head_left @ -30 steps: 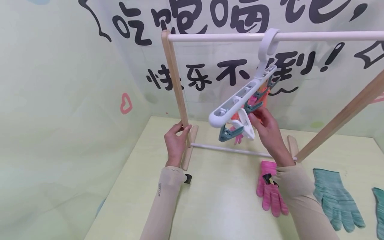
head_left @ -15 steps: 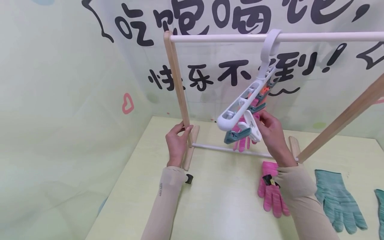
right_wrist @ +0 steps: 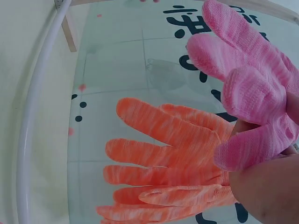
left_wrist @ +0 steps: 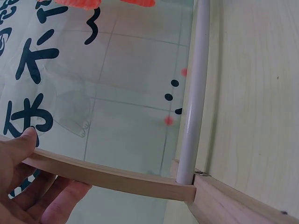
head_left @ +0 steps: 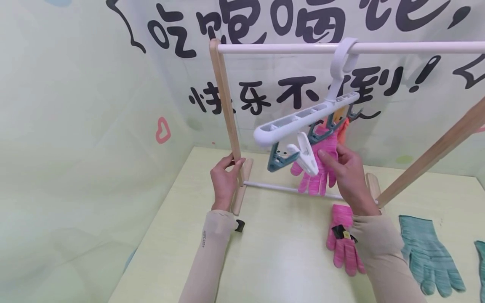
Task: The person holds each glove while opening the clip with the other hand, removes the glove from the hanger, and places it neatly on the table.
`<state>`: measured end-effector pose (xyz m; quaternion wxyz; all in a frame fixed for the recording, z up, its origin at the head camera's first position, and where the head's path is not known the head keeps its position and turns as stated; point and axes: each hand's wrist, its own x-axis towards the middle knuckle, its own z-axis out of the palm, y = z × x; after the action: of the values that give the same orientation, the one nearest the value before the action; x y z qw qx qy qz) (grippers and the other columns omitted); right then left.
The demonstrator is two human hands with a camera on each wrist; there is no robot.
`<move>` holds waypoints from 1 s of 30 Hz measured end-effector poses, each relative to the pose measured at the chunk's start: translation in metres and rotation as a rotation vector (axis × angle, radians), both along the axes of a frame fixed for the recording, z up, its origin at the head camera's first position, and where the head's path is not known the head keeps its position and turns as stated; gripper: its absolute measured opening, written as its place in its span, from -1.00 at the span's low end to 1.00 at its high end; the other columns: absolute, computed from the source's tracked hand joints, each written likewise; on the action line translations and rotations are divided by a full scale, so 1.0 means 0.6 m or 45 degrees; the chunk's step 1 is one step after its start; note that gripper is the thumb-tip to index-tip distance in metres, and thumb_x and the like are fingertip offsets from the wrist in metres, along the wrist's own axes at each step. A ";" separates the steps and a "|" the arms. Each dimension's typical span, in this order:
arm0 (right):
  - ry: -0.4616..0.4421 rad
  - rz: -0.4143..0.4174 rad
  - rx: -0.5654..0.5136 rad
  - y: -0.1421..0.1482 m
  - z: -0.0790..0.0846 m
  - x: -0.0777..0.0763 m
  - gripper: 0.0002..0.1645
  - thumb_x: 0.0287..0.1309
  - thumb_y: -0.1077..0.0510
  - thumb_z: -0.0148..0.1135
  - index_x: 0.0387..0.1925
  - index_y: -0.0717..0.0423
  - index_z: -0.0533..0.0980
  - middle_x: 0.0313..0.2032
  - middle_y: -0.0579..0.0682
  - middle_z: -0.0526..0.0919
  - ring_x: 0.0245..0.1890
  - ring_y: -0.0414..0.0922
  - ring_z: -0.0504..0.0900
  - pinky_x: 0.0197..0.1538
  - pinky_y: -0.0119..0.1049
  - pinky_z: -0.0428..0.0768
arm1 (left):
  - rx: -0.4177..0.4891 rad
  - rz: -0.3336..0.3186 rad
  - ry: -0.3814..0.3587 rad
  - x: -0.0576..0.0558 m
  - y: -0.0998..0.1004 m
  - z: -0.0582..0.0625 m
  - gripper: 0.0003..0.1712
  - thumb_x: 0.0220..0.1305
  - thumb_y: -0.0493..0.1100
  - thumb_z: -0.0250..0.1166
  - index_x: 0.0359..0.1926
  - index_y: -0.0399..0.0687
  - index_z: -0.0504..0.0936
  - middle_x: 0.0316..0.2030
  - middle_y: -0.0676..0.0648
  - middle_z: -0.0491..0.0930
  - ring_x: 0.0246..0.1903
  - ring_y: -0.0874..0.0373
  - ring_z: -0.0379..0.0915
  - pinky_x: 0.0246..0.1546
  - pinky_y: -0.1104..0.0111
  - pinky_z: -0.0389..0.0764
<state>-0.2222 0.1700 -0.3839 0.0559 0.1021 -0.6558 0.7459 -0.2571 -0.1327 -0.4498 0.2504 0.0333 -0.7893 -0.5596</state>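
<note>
My left hand [head_left: 223, 181] grips the left wooden post [head_left: 227, 101] of a small drying rack, thumb and fingers on either side of it in the left wrist view. From the rack's white top bar [head_left: 273, 49] hangs a white clip hanger [head_left: 299, 122] with grey-green clips [head_left: 282, 158] and a white clip [head_left: 306, 155]. A pink glove [head_left: 318, 176] hangs below it, fingers down, and my right hand [head_left: 350, 176] pinches it, thumb in front. Behind that, orange gloves [right_wrist: 168, 158] also hang, largely hidden in the head view.
Another pink glove [head_left: 342, 252] lies on the pale table [head_left: 280, 261], partly under my right wrist. A green glove [head_left: 432, 252] lies to its right, with part of another at the frame edge. The rack's low white rod [head_left: 273, 186] and right post [head_left: 432, 155] stand near my right forearm.
The hanger has turned, its near end swinging right and then back left. The pink glove has come out from behind the clips into fuller view. My left hand stays on the post.
</note>
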 end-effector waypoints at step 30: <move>-0.145 -0.088 0.125 0.006 -0.009 0.032 -0.77 0.30 -0.02 0.27 -0.11 -0.02 0.60 -0.54 -0.19 0.57 -0.65 -0.26 0.43 -0.64 -0.42 0.43 | -0.021 0.013 -0.059 0.005 0.001 0.001 -0.64 0.20 0.03 0.42 0.01 0.08 0.74 -0.17 -0.09 0.76 -0.14 0.06 0.68 -0.14 0.15 0.74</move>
<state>-0.2030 0.1734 -0.3891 0.0391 0.0392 -0.6968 0.7151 -0.2539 -0.1318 -0.4495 0.2353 0.0484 -0.7992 -0.5510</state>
